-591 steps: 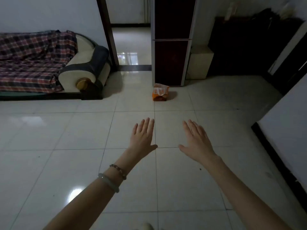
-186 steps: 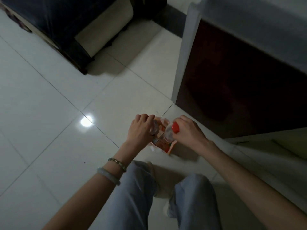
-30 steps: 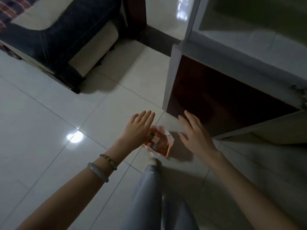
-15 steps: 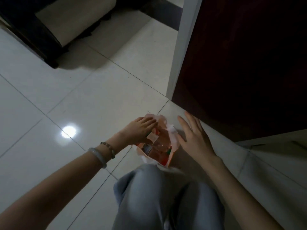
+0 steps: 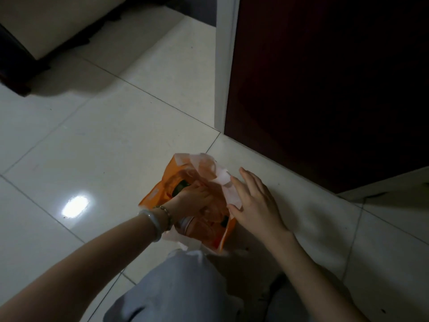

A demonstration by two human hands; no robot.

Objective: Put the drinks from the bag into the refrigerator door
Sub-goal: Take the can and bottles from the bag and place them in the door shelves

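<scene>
An orange plastic bag (image 5: 159,189) with white handles stands on the floor tiles just in front of the refrigerator (image 5: 325,89), whose dark red lower door is closed. My left hand (image 5: 193,199), with two bracelets at the wrist, reaches down into the bag's mouth; its fingertips are hidden among the contents. A pale bottle top (image 5: 185,223) shows under the wrist, and a dark item lies deeper in the bag. My right hand (image 5: 254,202) rests with spread fingers against the bag's white handle flap on the right side, holding nothing.
A sofa's cream and dark base (image 5: 46,31) stands at the upper left. The refrigerator's white side edge (image 5: 222,66) runs down to the floor. My knees in grey trousers (image 5: 185,287) fill the bottom, close behind the bag.
The view has dropped closer to the bag. My left hand has gone from the bag's rim down into it; my right hand has moved onto the bag's right flap.
</scene>
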